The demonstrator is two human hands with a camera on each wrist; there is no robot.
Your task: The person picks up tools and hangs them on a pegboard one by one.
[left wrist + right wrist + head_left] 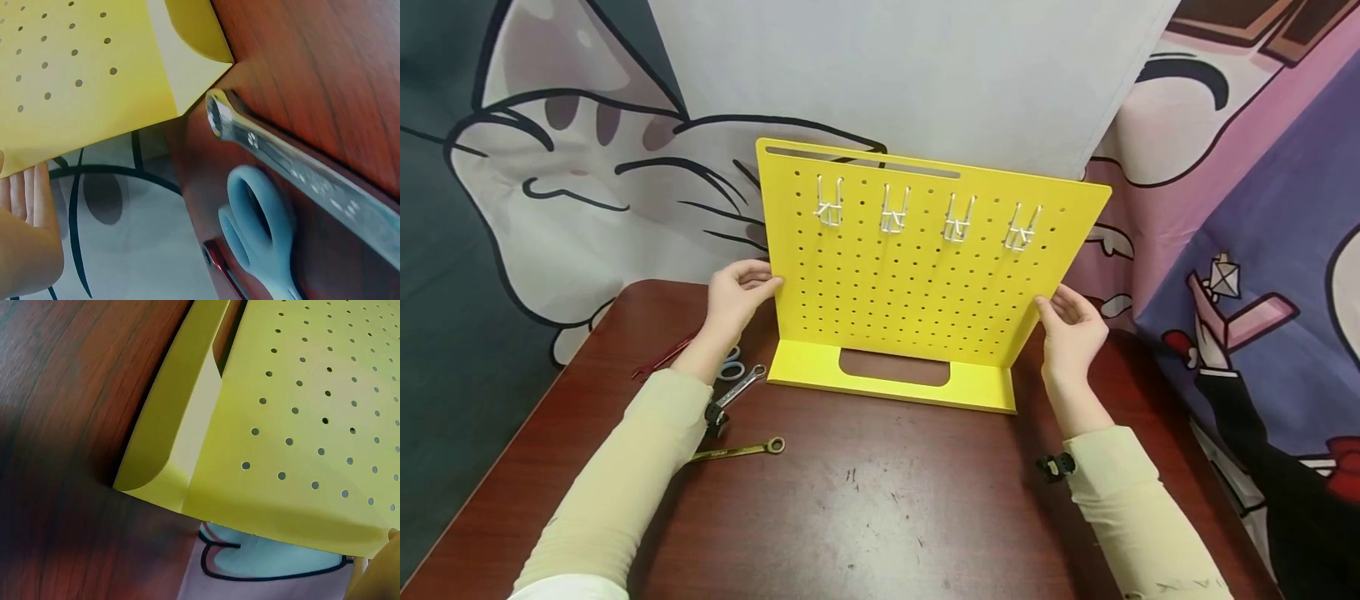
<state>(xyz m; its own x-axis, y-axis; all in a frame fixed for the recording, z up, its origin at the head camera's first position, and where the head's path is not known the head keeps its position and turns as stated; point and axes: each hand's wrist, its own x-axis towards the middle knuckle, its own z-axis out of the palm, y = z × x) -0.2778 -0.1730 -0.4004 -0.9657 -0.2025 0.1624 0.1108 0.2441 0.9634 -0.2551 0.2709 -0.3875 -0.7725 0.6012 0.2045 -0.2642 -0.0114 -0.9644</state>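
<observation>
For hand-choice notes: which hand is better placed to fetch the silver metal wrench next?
Likely the left hand: it holds the yellow perforated board at its left edge, near the wrench; the right hand holds the opposite edge, farther away.

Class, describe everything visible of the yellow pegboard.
The yellow pegboard is a thin panel, perhaps painted metal, with rows of small holes, a long slot near the top and a base with a wide cutout. Four white hooks hang across its upper part. It stands nearly upright on the brown table, its side edges pinched by the left hand and right hand.
</observation>
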